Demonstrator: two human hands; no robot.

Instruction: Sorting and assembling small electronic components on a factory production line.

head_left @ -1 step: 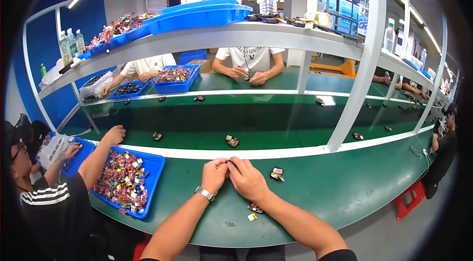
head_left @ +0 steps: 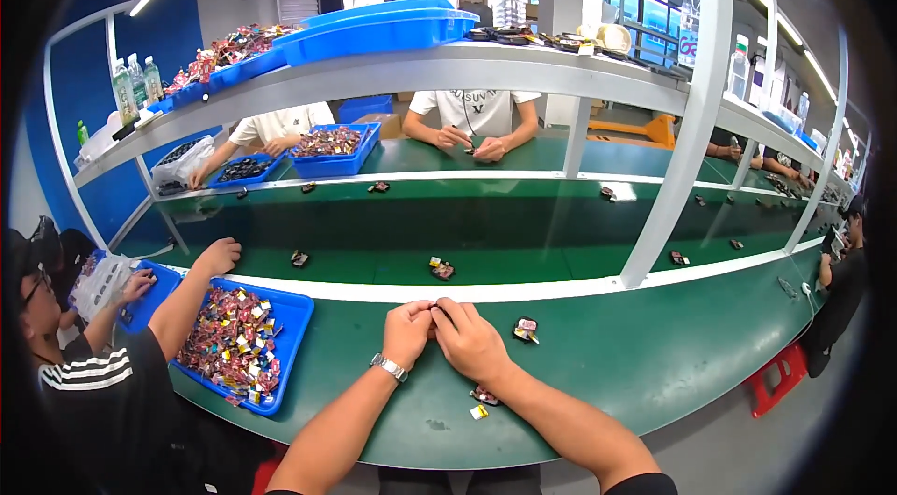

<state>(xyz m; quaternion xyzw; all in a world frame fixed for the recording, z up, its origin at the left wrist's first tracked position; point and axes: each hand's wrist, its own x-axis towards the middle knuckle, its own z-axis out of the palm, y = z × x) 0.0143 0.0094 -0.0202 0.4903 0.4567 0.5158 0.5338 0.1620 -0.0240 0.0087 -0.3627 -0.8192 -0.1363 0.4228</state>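
My left hand (head_left: pixel 406 331) and my right hand (head_left: pixel 467 338) meet fingertip to fingertip over the green worktop (head_left: pixel 654 364). Together they pinch a small dark piece (head_left: pixel 435 309), mostly hidden by the fingers. A metal watch (head_left: pixel 388 367) is on my left wrist. Just right of my right hand lies a small black and red piece (head_left: pixel 525 329). Another small piece (head_left: pixel 484 395) and a yellow bit (head_left: pixel 478 412) lie beside my right forearm.
A blue tray (head_left: pixel 291 308) of colourful small pieces sits at my left, with a co-worker's arm (head_left: pixel 192 294) reaching past it. Beyond a white strip (head_left: pixel 523 290), a lower green belt carries scattered pieces (head_left: pixel 441 268). A white shelf post (head_left: pixel 677 149) rises at right. People work opposite.
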